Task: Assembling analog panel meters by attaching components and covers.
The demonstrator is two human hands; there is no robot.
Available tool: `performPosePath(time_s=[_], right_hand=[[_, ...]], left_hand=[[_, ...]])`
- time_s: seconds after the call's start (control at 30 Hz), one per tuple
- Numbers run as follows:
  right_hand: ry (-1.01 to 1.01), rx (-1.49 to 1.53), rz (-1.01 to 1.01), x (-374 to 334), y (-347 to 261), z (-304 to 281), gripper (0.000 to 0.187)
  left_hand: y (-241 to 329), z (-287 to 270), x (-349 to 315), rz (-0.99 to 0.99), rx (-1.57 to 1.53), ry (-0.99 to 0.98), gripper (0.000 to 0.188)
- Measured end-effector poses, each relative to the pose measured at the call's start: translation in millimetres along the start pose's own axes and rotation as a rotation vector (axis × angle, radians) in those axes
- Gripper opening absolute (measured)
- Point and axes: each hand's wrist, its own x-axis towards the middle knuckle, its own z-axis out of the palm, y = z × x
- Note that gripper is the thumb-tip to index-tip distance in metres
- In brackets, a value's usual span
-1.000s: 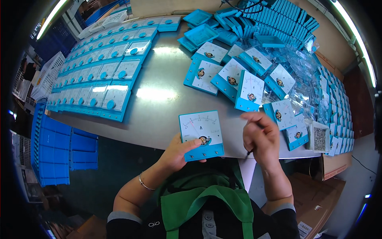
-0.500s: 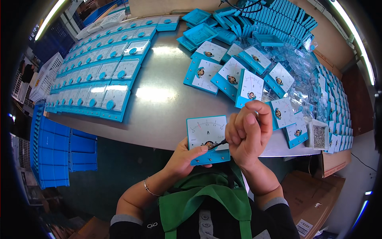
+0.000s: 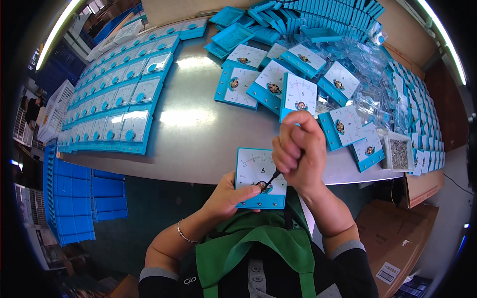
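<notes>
My left hand (image 3: 226, 196) is closed on an ammeter (image 3: 252, 166) with a white dial face and a teal base, held just off the table's front edge. Its thumb lies beside the brass-coloured mechanism (image 3: 262, 186) in the dial's lower opening. Fisted above the meter's right side, my right hand (image 3: 301, 155) grips a thin dark screwdriver (image 3: 272, 180). The shaft slants down to the left, and its tip is at the mechanism. The handle is hidden inside my fingers.
Several uncovered ammeters (image 3: 299, 94) lie beyond my right hand, before a heap of clear covers (image 3: 370, 94). Covered meters (image 3: 134, 124) stand in rows at left. A white tray of small metal parts (image 3: 399, 153) sits at right. Teal cases (image 3: 233, 37) are piled at the back.
My right hand has turned over from raised, loosely curled fingers into a tighter fist round the screwdriver, which now stands steeper. My left hand still holds the ammeter. The view has shifted slightly.
</notes>
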Motion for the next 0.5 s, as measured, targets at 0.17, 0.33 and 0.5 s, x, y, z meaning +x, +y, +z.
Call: performPosePath(time_s=[0.17,0.33,0.5], right_hand=[[0.226,-0.033,0.136,3.9,5.8,-8.7,0.018],[0.056,-0.208,-0.136,-11.9,-29.0,-22.5,0.033],[-0.276,-1.238,0.142,-16.3,-9.1,-31.8,0.059]], left_hand=[[-5.3,-1.5,-2.0,0.108,0.351,0.027,0.032],[0.6,-8.3,-7.3,0.079,0.117,0.042,0.036],[11.4,-8.0,-10.7,0.035,0.073,0.034,0.038]])
